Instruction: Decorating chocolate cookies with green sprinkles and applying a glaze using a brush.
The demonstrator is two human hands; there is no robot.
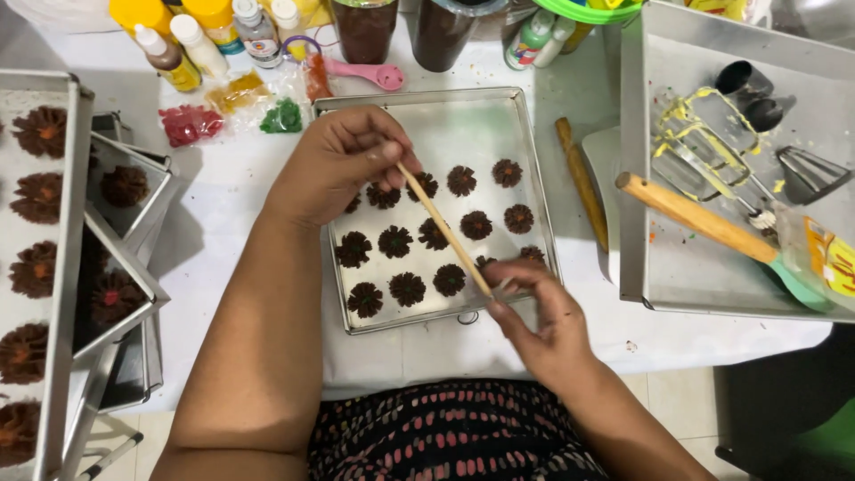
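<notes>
On my tray (525, 134) I count fourteen dark flower cookies (394, 241) in view — one skewer (443, 228) across them — and three small bags of coloured bits (189, 124) beside it.

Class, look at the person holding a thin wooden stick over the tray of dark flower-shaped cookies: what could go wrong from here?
1. The wooden stick, held by the left hand and right hand, crosses low over the dark flower-shaped cookies; a slip might dent one.
2. The baking tray sits near the table's front edge; a nudge could shift it.
3. The stacked trays at left lean and might slide.
</notes>
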